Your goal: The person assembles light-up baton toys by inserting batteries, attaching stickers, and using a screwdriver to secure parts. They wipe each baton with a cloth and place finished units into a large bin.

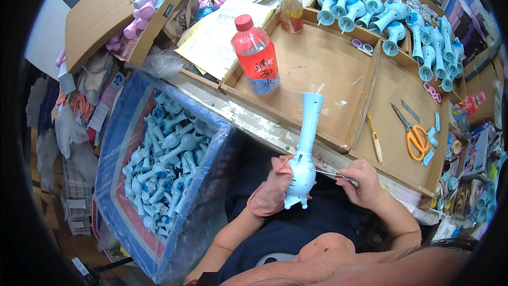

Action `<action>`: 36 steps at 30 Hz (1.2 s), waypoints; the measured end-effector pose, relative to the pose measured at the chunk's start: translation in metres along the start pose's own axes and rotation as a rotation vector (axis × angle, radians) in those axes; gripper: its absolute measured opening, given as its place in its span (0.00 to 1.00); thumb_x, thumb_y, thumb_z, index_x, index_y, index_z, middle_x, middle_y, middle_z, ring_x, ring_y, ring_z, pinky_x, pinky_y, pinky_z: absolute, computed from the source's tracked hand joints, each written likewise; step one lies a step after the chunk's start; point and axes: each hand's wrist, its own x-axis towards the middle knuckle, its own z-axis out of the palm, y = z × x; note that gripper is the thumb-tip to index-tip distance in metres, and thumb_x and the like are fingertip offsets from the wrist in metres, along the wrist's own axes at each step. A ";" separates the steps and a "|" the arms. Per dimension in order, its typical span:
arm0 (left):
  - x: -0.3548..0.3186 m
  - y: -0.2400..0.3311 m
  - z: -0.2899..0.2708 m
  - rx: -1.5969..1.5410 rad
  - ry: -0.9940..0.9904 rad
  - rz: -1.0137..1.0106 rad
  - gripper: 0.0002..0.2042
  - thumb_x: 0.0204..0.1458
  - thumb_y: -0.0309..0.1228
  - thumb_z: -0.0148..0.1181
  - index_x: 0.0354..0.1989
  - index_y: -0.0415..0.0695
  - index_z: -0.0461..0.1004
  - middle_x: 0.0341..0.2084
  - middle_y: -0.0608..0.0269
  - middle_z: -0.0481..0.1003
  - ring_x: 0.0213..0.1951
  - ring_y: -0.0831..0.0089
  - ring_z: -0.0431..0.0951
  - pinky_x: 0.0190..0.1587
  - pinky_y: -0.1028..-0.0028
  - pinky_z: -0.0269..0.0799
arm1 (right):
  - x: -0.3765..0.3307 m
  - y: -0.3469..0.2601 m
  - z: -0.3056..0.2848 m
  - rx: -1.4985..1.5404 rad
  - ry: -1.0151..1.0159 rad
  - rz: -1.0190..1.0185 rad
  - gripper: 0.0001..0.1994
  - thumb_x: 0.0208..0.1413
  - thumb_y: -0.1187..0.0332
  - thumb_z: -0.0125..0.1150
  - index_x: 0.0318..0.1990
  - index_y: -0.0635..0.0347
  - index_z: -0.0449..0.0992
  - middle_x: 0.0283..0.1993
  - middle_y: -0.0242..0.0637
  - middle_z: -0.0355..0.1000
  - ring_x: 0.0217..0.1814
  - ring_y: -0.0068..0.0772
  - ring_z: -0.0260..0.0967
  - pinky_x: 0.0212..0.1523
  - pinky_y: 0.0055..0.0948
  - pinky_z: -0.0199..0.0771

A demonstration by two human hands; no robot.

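Observation:
My left hand [270, 193], in a pink fabric glove, is closed around a light-blue plastic toy piece [303, 172]. The piece has a round body with small feet at its lower end and a long flared tube pointing up, away from me. A thin screwdriver [337, 175] with a reddish handle is gripped in my bare right hand [364, 184]. Its shaft points left, and the tip meets the right side of the round body. Whether a screw sits there is too small to make out.
Left of me, a lined blue-and-red bag [119, 180] holds many light-blue pieces. Ahead lie a cardboard tray [328, 74], a red-capped bottle [257, 55] and a clear bottle [291, 8]. Orange-handled scissors [417, 140] and a yellow-handled tool [375, 140] rest at right, below more blue pieces [365, 8].

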 end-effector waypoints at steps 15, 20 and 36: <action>-0.003 0.005 0.007 0.024 -0.017 0.001 0.29 0.56 0.54 0.53 0.58 0.48 0.54 0.48 0.56 0.67 0.45 0.56 0.77 0.34 0.57 0.81 | -0.008 -0.010 0.012 0.498 0.127 0.570 0.17 0.60 0.76 0.53 0.56 0.64 0.62 0.24 0.26 0.59 0.25 0.16 0.55 0.29 0.17 0.57; -0.002 0.006 0.010 0.033 -0.022 0.037 0.24 0.60 0.51 0.49 0.54 0.47 0.53 0.45 0.56 0.69 0.43 0.58 0.78 0.33 0.59 0.81 | -0.011 -0.013 0.023 0.445 0.289 0.603 0.16 0.59 0.76 0.53 0.54 0.63 0.62 0.26 0.27 0.60 0.28 0.15 0.57 0.30 0.17 0.57; 0.000 -0.002 0.004 0.115 0.138 0.091 0.17 0.59 0.37 0.54 0.53 0.46 0.62 0.36 0.61 0.73 0.34 0.68 0.80 0.28 0.68 0.81 | -0.018 -0.009 0.027 0.512 0.261 0.525 0.21 0.51 0.80 0.58 0.53 0.61 0.62 0.31 0.28 0.60 0.32 0.19 0.58 0.36 0.21 0.62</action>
